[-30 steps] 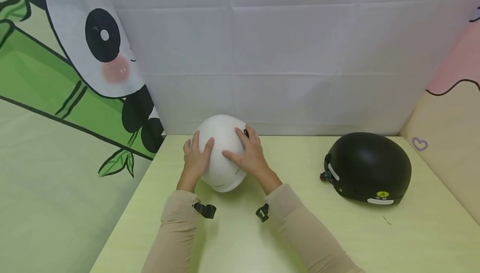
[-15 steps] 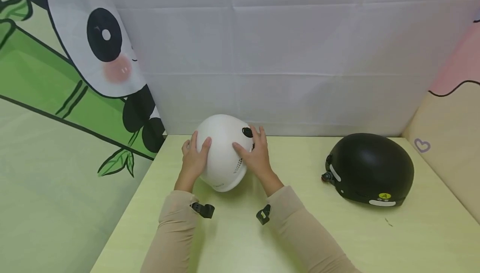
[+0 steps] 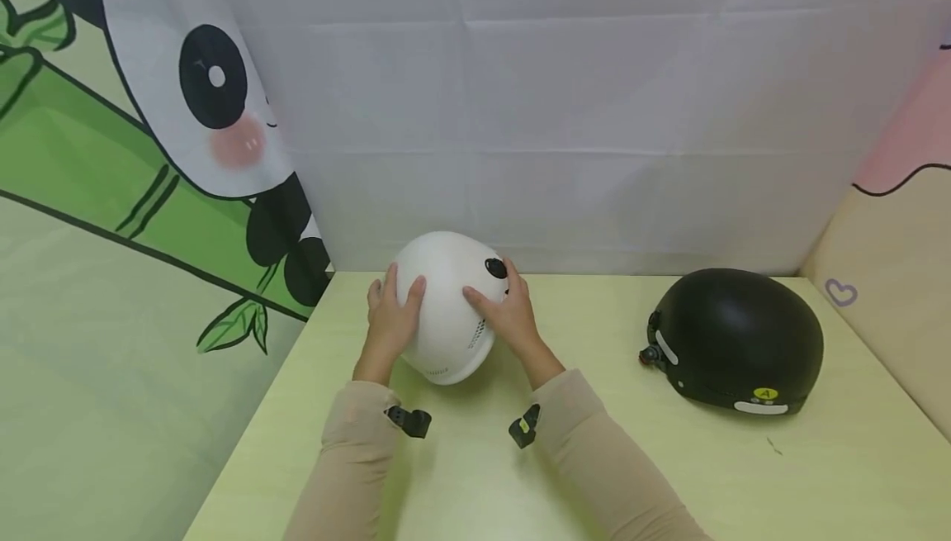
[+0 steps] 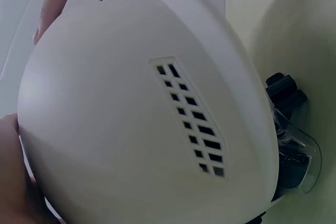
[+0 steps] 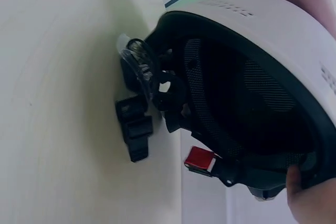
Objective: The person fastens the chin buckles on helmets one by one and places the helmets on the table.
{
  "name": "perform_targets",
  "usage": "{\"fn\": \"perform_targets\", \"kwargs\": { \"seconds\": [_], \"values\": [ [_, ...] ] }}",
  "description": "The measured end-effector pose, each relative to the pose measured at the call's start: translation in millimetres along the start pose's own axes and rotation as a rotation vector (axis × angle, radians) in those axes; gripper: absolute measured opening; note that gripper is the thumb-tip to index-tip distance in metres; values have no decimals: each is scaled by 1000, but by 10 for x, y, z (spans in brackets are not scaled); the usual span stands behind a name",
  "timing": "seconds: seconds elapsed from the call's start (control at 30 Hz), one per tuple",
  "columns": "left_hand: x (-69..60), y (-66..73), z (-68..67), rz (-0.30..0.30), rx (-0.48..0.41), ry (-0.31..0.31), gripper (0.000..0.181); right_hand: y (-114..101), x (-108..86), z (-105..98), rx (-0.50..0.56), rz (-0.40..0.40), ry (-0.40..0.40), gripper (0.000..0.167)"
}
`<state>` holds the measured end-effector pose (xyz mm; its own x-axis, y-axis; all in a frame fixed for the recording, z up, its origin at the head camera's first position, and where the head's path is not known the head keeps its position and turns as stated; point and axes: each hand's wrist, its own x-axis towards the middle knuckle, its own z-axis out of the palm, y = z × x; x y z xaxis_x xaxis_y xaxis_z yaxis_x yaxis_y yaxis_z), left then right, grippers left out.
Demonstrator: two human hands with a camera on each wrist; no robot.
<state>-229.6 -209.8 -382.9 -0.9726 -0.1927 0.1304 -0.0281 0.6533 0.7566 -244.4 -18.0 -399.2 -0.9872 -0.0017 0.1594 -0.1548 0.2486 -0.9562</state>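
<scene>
A white helmet (image 3: 446, 293) is held tilted at the back left of the table, one hand on each side. My left hand (image 3: 390, 322) grips its left side, thumb on the shell. On the right side, my right hand (image 3: 513, 318) holds the helmet with its thumb on the shell; in the right wrist view a finger (image 5: 294, 179) reaches the rim. That view shows the dark lining (image 5: 257, 98), a red buckle (image 5: 200, 158) and black straps (image 5: 135, 127) by the table. Vent slots (image 4: 191, 119) face the left wrist camera. The far side is hidden in the head view.
A black helmet (image 3: 739, 339) with a yellow sticker rests on the table at the right, an adjuster knob (image 3: 650, 355) on its left. Behind the pale yellow table (image 3: 475, 475) hangs a grey-white cloth (image 3: 565, 111). Printed panels stand at both sides.
My right hand has slid towards the helmet's right edge, uncovering a black oval part there. My left hand has stayed on the left side. The black helmet has not moved on the table.
</scene>
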Motion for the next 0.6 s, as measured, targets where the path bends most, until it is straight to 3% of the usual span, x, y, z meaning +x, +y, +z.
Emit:
{"fn": "perform_targets", "kwargs": {
  "seconds": [0.27,0.43,0.6],
  "values": [
    [-16,12,11,190,151,54,75,55,-50,74,44,-12,2,91],
    [-19,6,0,257,214,34,79,97,-52,108,72,-42,-9,89],
    [-37,15,54,307,202,54,79,145,-67,149,149,-81,41,86]
  ]
}}
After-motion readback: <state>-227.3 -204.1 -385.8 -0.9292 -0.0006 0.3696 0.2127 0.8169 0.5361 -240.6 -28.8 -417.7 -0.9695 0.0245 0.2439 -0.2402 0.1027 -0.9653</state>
